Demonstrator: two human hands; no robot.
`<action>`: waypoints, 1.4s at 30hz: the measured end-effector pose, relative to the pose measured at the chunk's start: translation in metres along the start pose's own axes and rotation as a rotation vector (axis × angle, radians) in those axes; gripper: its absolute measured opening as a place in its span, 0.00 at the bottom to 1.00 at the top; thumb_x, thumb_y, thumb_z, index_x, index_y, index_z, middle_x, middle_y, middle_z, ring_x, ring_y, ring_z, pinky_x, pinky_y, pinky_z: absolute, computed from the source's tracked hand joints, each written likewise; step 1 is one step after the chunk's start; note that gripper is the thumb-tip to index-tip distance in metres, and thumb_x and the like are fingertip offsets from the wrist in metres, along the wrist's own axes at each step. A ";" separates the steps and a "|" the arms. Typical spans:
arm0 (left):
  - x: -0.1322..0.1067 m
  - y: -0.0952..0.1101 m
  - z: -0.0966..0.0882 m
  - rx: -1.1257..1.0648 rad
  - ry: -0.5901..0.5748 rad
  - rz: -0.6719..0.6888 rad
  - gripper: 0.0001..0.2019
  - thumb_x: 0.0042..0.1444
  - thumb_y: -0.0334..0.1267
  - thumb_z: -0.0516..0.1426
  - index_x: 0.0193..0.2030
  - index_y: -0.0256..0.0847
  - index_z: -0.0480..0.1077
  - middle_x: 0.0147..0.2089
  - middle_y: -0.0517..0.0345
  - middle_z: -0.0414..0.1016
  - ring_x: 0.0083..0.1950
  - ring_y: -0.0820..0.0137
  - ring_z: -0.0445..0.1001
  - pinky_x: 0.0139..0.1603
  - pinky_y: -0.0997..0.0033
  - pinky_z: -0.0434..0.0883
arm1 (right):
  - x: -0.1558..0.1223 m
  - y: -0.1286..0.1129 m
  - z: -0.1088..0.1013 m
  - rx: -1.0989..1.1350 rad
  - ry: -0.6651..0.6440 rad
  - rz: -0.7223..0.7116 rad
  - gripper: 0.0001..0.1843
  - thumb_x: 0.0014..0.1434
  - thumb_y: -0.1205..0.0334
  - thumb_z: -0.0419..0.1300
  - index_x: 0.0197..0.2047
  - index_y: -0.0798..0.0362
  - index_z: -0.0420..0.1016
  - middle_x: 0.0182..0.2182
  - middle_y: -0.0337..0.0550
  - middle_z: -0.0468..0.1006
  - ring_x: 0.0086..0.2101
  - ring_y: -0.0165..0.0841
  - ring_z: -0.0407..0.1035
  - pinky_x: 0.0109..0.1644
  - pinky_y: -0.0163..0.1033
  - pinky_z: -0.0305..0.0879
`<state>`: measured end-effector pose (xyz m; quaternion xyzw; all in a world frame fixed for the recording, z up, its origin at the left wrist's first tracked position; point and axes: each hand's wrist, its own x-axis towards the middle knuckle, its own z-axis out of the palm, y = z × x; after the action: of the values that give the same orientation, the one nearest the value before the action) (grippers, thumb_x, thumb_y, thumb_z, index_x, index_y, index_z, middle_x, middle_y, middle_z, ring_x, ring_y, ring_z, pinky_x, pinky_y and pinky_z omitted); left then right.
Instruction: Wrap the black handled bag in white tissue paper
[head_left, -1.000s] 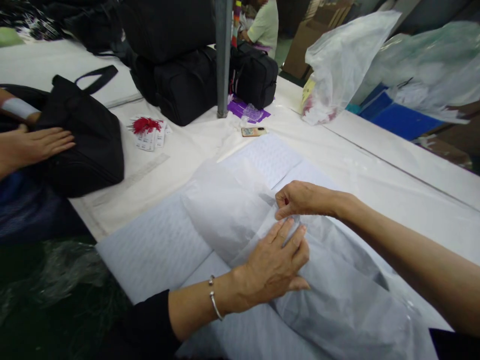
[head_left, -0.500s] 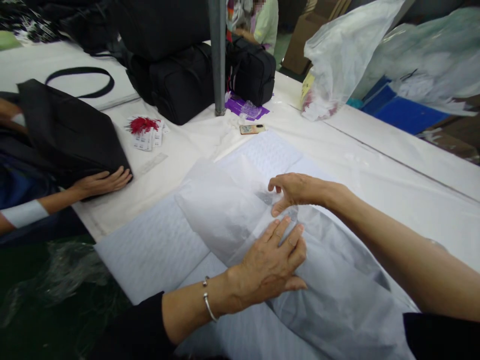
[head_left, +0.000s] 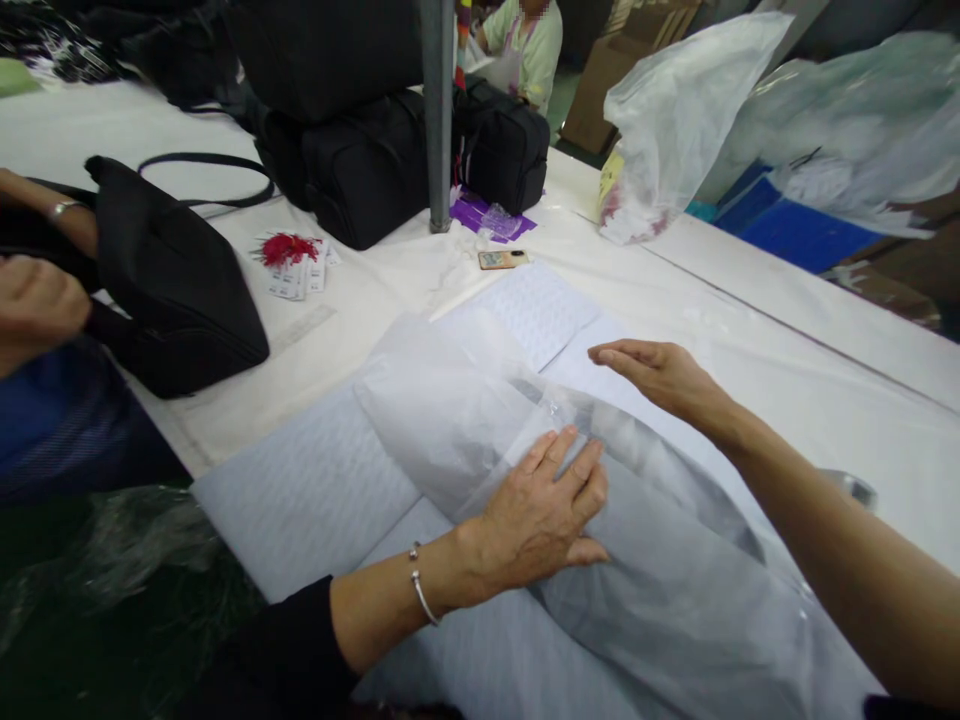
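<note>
My left hand (head_left: 544, 512) lies flat with fingers spread on a grey-white wrapped bundle (head_left: 675, 580) covered by thin translucent tissue paper (head_left: 442, 420). My right hand (head_left: 660, 372) hovers open, fingers stretched out, just above the far edge of the bundle, holding nothing. Under the bundle lie sheets of white embossed paper (head_left: 315, 490) on the white table (head_left: 787, 330).
At left a co-worker's hands (head_left: 37, 300) hold a black bag (head_left: 176, 285). More black bags (head_left: 360, 160) stand round a metal pole (head_left: 439, 110). Red-tasselled tags (head_left: 292, 262), a phone (head_left: 501, 259), purple packets (head_left: 487, 215) and big plastic bags (head_left: 675, 120) lie farther back.
My right hand let go of the tissue, opened and moved right and away. My left hand stayed pressed on the bundle. The co-worker turned the black bag and shifted their hands.
</note>
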<state>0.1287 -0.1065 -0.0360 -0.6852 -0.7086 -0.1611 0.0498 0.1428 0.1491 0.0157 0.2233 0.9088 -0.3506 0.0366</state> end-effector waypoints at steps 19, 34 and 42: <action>0.003 -0.060 0.000 -0.352 0.119 -0.156 0.23 0.70 0.43 0.49 0.68 0.38 0.58 0.68 0.44 0.66 0.73 0.61 0.59 0.73 0.52 0.57 | -0.071 -0.025 0.076 -0.194 0.028 -0.251 0.37 0.69 0.38 0.41 0.69 0.55 0.62 0.65 0.54 0.67 0.64 0.44 0.62 0.70 0.55 0.57; 0.017 -0.152 0.019 -0.869 -0.218 -0.331 0.32 0.69 0.58 0.34 0.68 0.47 0.63 0.71 0.57 0.63 0.74 0.64 0.56 0.76 0.58 0.41 | -0.219 0.048 0.052 -0.448 0.655 0.088 0.35 0.69 0.40 0.42 0.67 0.54 0.65 0.64 0.54 0.69 0.64 0.45 0.61 0.71 0.59 0.51; 0.018 -0.164 0.054 -1.272 -0.222 -0.600 0.42 0.63 0.69 0.35 0.55 0.39 0.76 0.53 0.51 0.80 0.58 0.56 0.74 0.64 0.61 0.65 | -0.289 0.155 0.071 0.035 0.713 0.715 0.42 0.67 0.33 0.33 0.63 0.49 0.72 0.57 0.53 0.76 0.59 0.49 0.69 0.63 0.52 0.67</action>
<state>-0.0258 -0.0746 -0.1080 -0.3692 -0.6363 -0.4792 -0.4787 0.4626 0.0940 -0.0698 0.6270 0.7254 -0.2332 -0.1622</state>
